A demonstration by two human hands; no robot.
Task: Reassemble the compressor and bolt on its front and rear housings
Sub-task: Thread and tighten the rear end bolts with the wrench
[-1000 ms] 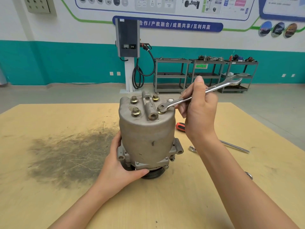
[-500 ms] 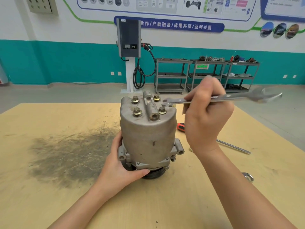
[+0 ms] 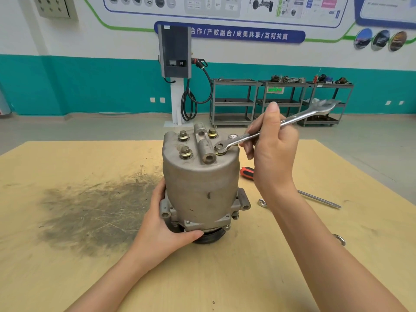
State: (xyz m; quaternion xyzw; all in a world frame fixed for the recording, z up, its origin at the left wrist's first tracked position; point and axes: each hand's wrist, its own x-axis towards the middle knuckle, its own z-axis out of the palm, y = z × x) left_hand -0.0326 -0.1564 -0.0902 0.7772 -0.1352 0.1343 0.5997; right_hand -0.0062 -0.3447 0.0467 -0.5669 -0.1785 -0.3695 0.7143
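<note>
Steel wrench (image 3: 275, 127) back down on front-right bolt (image 3: 218, 151).

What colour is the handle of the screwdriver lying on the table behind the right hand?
The screwdriver handle is red with black, seen best in the head view, partly hidden by the right hand.

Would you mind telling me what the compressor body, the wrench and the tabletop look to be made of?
Compressor body: likely cast aluminium, dull grey, slightly rough skin. Wrench: polished, probably chromed steel, with bright mirror-like glints. Tabletop: seemingly plywood or fibreboard, matte tan, scuffed dark at the left.
</note>
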